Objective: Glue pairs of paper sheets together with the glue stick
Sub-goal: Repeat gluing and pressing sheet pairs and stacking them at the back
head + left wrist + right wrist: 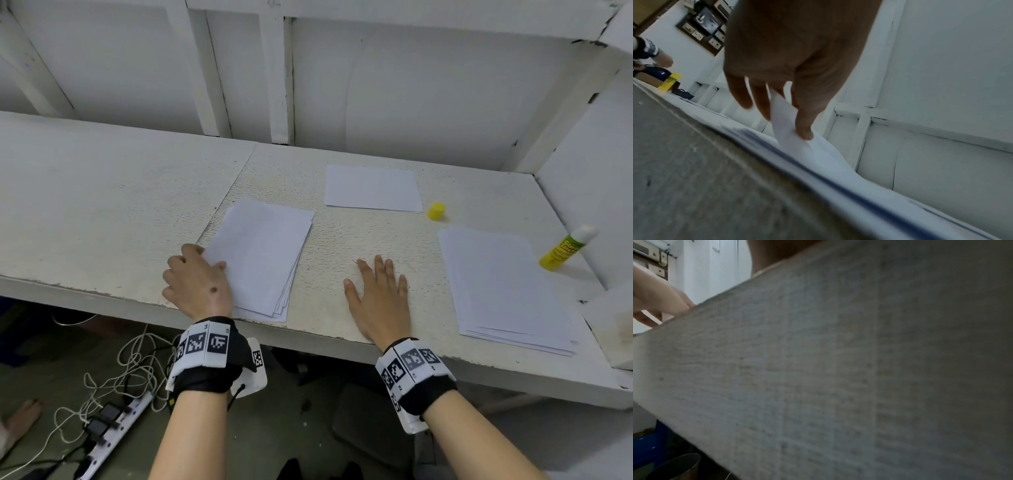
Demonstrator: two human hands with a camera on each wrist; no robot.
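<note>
My left hand lies at the near left edge of the left stack of white sheets. In the left wrist view its thumb and fingers pinch the top sheet and lift its edge off the stack. My right hand rests flat on the bare table, fingers straight, holding nothing. A single white sheet lies farther back. The yellow glue stick lies uncapped at the right, and its yellow cap stands apart on the table. A second stack lies at the right.
The white table ends in a near edge under my wrists. A wall of white panels rises behind and to the right. Cables and a power strip lie on the floor below. The right wrist view shows almost only the table surface.
</note>
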